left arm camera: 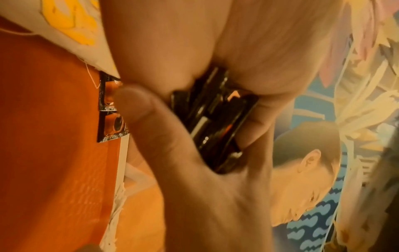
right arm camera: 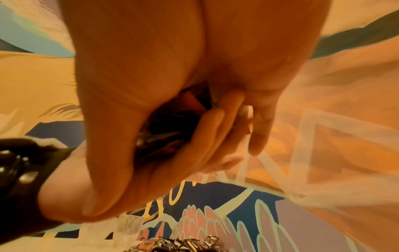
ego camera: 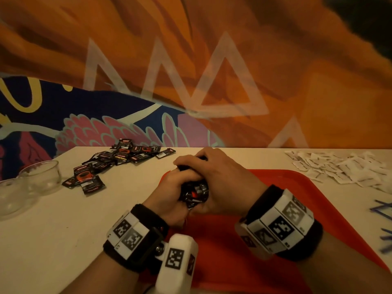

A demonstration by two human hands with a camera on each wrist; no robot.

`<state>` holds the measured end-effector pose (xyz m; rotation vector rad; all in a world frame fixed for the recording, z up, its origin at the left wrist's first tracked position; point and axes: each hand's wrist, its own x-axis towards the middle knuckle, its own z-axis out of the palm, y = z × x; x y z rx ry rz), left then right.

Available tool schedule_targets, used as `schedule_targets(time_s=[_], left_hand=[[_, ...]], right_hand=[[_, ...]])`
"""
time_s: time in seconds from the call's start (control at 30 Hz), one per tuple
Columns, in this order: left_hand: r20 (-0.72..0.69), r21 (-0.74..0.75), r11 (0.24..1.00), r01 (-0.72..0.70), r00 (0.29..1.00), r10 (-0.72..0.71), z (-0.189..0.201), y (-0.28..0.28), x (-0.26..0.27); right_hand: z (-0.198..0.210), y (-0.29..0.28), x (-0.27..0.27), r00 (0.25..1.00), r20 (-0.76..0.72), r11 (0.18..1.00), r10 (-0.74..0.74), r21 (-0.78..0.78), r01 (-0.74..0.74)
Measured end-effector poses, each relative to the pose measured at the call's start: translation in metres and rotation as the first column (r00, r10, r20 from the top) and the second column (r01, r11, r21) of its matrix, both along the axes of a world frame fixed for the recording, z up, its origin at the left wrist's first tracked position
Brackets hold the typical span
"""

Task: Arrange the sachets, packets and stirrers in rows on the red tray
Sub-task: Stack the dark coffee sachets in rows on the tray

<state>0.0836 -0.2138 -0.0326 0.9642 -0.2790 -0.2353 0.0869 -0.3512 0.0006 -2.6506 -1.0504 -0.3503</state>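
Observation:
My left hand (ego camera: 169, 187) and right hand (ego camera: 214, 172) are clasped together round a bunch of black sachets (ego camera: 194, 193), held just above the far left corner of the red tray (ego camera: 222, 251). In the left wrist view the stack of sachets (left arm camera: 215, 122) sits edge-on between my left thumb (left arm camera: 146, 117) and fingers, with the right palm over it. Two black sachets (left arm camera: 110, 110) lie side by side on the tray (left arm camera: 54, 136); the head view hides them behind my hands. The right wrist view shows the sachets (right arm camera: 168, 129) wedged between both hands.
A loose pile of black sachets (ego camera: 118, 160) lies on the white table at the back left. White packets (ego camera: 339, 168) are heaped at the back right. Blue stirrers (ego camera: 381, 211) lie at the right edge. Two glass bowls (ego camera: 40, 177) stand at the far left.

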Motion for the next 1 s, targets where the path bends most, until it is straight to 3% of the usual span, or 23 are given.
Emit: schedule_targets(time_s=[0.1, 0.23, 0.37, 0.5, 0.7, 0.8, 0.93, 1.0], left_hand=[[-0.085, -0.004, 0.999, 0.039, 0.996, -0.039, -0.001, 0.003, 0.003], [-0.165, 0.066, 0.994, 0.082, 0.984, -0.070, -0.004, 0.003, 0.003], [-0.088, -0.111, 0.981, 0.159, 0.982, -0.169, -0.002, 0.019, 0.003], [-0.025, -0.172, 0.968, 0.181, 0.982, -0.188, -0.007, 0.018, 0.003], [0.016, -0.158, 0.983, 0.097, 0.995, -0.095, -0.011, 0.010, 0.006], [0.050, -0.129, 0.989, 0.074, 0.996, -0.068, -0.012, 0.009, 0.005], [-0.027, -0.119, 0.984, 0.130, 0.991, -0.134, -0.009, 0.010, 0.004], [-0.042, -0.057, 0.995, 0.083, 0.995, -0.086, -0.009, 0.005, 0.004]], right_hand=[[-0.002, -0.002, 0.001, 0.999, 0.030, 1.000, 0.020, -0.005, -0.020], [-0.002, -0.005, 0.003, 0.999, -0.042, 0.997, 0.027, -0.065, -0.029], [-0.001, -0.008, 0.007, 0.991, -0.034, 0.981, 0.132, 0.151, -0.125], [0.002, -0.011, 0.008, 0.982, -0.008, 0.933, 0.190, 0.312, -0.178], [0.002, -0.011, 0.007, 0.979, 0.062, 0.931, 0.194, 0.303, -0.203], [0.003, -0.011, 0.005, 0.983, 0.021, 0.948, 0.184, 0.261, -0.184], [0.001, -0.008, 0.004, 0.986, 0.100, 0.956, 0.131, 0.251, -0.153], [-0.003, -0.005, 0.004, 0.992, 0.066, 0.975, 0.108, 0.186, -0.118]])
